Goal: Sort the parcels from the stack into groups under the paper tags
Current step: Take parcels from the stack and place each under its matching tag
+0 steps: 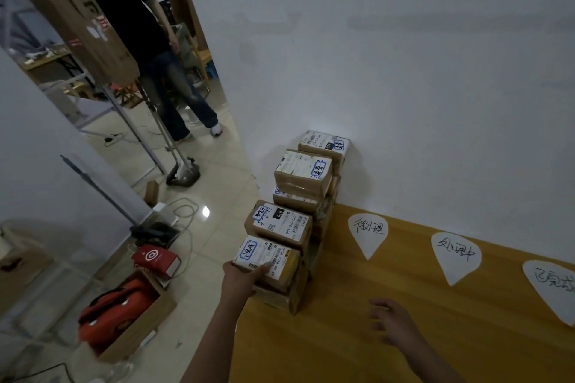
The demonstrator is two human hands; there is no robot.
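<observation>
You are gripping the nearest parcel [267, 258] with your left hand [245, 278]. The thumb is lying across its white label and the fingers are wrapping its near-left side, a hold that suits lifting it off the top of the stack [300, 193]. The stack is running along the left edge of the wooden surface [342, 345] back to the wall, so you are reaching its near end first. Your left forearm is stretching forward from the lower edge of the view. Your right hand [393, 320] is hovering over the surface, well apart from the stack, fingers loose and holding nothing, probably waiting to steady or take the parcel. The three paper tags [368, 232] are lying to the right, and every parcel in view is sitting in the stack. The parcel's handwritten mark seems to match the rightmost tag [553, 289].
</observation>
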